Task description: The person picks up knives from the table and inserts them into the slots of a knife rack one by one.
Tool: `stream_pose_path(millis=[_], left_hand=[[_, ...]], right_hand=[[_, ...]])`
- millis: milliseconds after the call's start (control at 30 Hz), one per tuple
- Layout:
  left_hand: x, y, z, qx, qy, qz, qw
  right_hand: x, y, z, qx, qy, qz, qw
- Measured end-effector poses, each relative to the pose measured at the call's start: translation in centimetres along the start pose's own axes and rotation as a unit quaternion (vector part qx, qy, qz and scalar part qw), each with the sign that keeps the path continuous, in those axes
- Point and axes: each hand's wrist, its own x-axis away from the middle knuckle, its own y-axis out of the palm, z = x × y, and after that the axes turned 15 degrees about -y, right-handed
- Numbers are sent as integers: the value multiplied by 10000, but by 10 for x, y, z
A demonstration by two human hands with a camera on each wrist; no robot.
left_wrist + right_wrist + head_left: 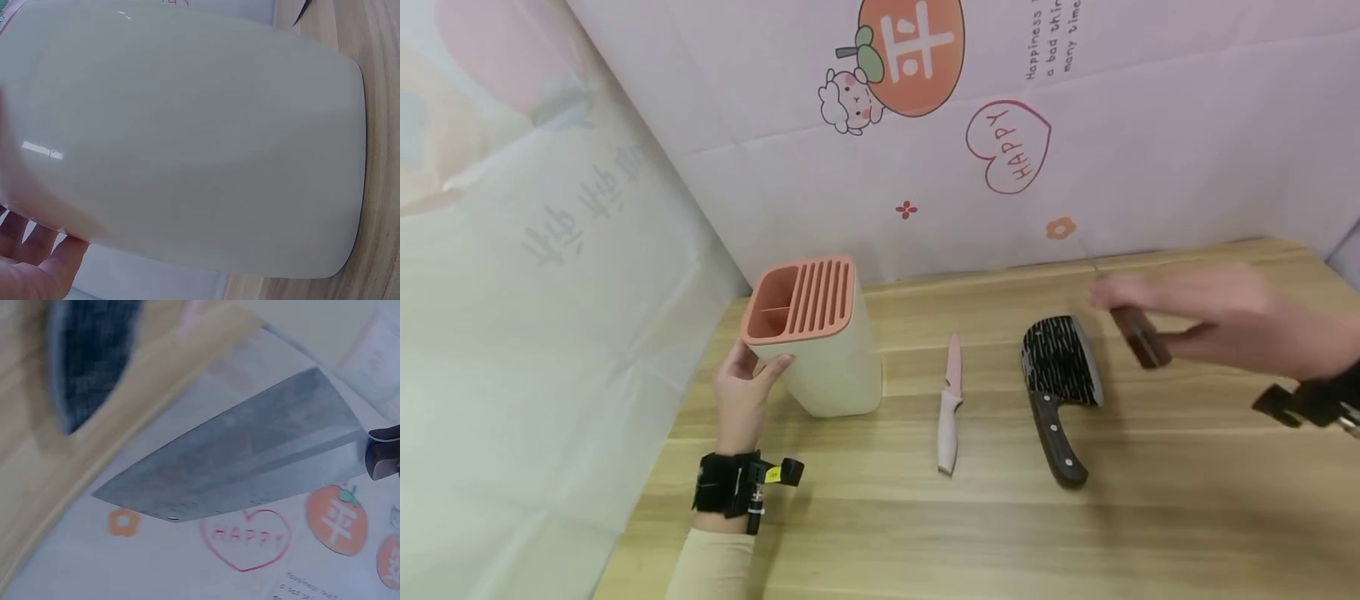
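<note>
A cream knife block point(842, 375) with an orange slotted top stands at the left of the table. My left hand point(743, 392) grips its upper near corner, the thumb on the front and the fingers at the side. In the left wrist view the block's pale wall fills most of the picture. My right hand point(1232, 321), blurred, holds a chef's knife point(1140, 337) by its brown handle above the table's right part. Its broad steel blade point(244, 453) shows fully in the right wrist view, in the air.
A pink-handled paring knife point(949, 425) lies right of the block. Farther right lies a cleaver point(1060, 367) with a dark patterned blade, its handle toward me. Printed cloth point(775, 192) walls off the back and left of the wooden table point(880, 533).
</note>
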Motion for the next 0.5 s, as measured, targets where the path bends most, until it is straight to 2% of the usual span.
stream_pose_path(millis=[100, 200, 367, 500], left_hand=[[-1, 0, 0, -23, 22, 10, 10000], [-1, 0, 0, -39, 27, 39, 10000], [-2, -1, 0, -84, 64, 33, 9999], [-3, -1, 1, -134, 109, 14, 9998]], right_hand=[[-15, -5, 12, 298, 487, 376, 9977], [-25, -3, 23, 477, 1229, 793, 9881], [-46, 3, 39, 99, 2351, 1572, 9591], [-67, 5, 53, -179, 2887, 2262, 9302]])
